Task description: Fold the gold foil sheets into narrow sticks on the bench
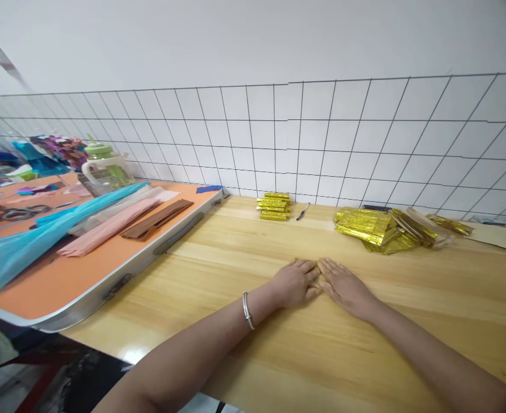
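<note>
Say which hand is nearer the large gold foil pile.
Right. The right hand lies in front of the large gold foil pile, toward its left end; the left hand lies farther left.

Single head-worn camera, facing forward and downward across the pale wooden counter (218, 269). The bare left hand (295, 284) and bare right hand (346, 289) lie near, below centre; the white, black-lined tiled wall (315, 136) backs the view.
</note>
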The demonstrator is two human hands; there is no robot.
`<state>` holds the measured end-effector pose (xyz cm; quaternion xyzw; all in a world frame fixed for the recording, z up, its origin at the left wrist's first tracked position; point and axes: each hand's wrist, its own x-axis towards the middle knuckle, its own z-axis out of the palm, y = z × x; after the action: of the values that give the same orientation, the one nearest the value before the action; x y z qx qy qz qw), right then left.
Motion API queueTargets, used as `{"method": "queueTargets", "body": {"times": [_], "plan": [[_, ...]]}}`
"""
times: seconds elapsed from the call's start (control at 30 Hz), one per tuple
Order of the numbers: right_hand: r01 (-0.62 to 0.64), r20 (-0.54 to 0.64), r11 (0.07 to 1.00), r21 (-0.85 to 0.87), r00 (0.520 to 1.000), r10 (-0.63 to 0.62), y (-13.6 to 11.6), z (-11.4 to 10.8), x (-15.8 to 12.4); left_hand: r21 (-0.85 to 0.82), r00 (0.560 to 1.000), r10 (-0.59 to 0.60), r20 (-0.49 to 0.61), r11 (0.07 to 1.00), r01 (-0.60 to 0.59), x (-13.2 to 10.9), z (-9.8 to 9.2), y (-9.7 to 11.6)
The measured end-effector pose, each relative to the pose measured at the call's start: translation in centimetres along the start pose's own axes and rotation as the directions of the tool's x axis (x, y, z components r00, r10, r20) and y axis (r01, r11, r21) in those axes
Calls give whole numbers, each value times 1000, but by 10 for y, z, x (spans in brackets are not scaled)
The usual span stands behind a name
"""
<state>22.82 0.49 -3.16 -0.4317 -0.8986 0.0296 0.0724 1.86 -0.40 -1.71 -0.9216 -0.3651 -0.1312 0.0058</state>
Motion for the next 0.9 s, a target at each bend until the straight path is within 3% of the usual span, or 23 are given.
{"method": "queueTargets", "body": {"times": [0.17,0.4,0.9], "plan": [[-21,-32,985,-172,999,15,2,-1,-7,3,1000,-14,12,1000,14,-23,0,-17],[-64,-56,952,-300,997,50,-25,-3,3,27,999,-33,-29,999,34,-22,-1,-16],[-115,-14,971,-210,993,115,1,-11,-35,17,998,-57,-10,998,57,-39,-8,-36]]}}
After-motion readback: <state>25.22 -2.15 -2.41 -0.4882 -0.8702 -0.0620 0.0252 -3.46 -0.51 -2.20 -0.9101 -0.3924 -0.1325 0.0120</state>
